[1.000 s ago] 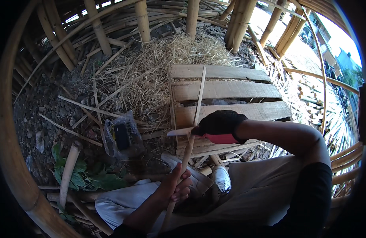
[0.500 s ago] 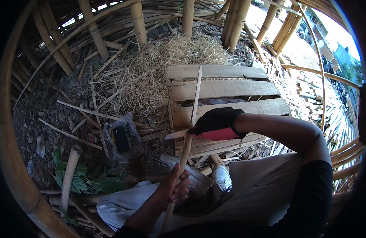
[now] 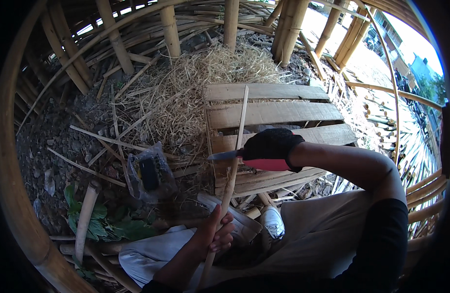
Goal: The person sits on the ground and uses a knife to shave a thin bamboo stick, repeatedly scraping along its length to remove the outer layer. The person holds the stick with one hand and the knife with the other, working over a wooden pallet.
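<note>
My bare left hand [image 3: 218, 233] is wrapped round the lower part of a long bamboo strip [image 3: 241, 122], which slants up and away from my lap. In its black and red glove, my right hand [image 3: 272, 150] grips a knife whose handle is mostly hidden. The knife blade [image 3: 223, 155] points left and crosses the strip about midway along it. Whether blade and strip touch, I cannot tell. Just below the blade, the strip's surface looks rough. Beyond my hands, the strip's far end lies over a slatted wooden pallet [image 3: 276, 110].
Pale shavings [image 3: 186, 90] are heaped behind the pallet. Left of it, a dark phone-like object [image 3: 148, 172] rests on a clear plastic bag [image 3: 162, 188]. Green leaves [image 3: 125, 227] and a short bamboo piece [image 3: 85, 219] lie nearer. Bamboo posts [image 3: 230, 24] stand behind, and cut poles [image 3: 381, 119] are at right.
My right hand has shifted slightly right, and the knife blade has tilted from a bright face to a darker one. My left hand keeps its hold on the strip.
</note>
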`<state>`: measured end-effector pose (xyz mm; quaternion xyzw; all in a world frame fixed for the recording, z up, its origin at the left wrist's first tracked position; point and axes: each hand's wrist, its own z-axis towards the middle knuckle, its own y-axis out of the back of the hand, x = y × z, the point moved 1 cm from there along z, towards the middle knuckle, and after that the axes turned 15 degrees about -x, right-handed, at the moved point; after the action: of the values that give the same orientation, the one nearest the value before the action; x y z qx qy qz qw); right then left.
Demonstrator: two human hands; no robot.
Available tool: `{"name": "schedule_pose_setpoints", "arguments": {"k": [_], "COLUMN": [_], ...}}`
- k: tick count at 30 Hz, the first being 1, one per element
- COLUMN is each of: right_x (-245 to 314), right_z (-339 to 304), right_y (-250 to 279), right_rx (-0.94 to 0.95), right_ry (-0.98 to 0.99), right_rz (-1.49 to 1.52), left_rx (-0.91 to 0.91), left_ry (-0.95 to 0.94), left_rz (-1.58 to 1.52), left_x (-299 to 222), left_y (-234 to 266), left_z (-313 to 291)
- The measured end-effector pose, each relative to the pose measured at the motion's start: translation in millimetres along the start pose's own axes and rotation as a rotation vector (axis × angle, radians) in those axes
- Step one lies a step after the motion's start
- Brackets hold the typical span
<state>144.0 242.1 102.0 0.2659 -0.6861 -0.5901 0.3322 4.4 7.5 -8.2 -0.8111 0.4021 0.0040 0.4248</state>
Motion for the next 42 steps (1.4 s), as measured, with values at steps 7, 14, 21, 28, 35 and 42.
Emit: {"name": "schedule_pose_setpoints", "arguments": {"k": [7,14,21,28,35,42], "right_x": [-9,1,-10,20,1,-10], "right_z": [14,10,-11,-23,-19,-13], "right_y": [7,8,-23,-13,-46,-50], "right_rx": [0.134,0.312,0.011,0.226,-0.028,0.009], "right_ry": [-0.117,-0.405,0.007,-0.074,-0.017,-0.162], "right_rz": [0.298,0.291,0.206,0.248,0.248,0.274], "left_rx": [-0.007,-0.106,-0.087,-0.107,-0.1,-0.095], "left_ry": [0.004,-0.06,-0.061,-0.065,-0.068,-0.058], "left_rz": [-0.019,0.075,0.086,0.083,0.085,0.066], "left_x": [1,1,0,2,1,1], "left_y": [2,-6,-11,-6,-9,-6], "left_z": [0,-4,-6,-5,-6,-5]}}
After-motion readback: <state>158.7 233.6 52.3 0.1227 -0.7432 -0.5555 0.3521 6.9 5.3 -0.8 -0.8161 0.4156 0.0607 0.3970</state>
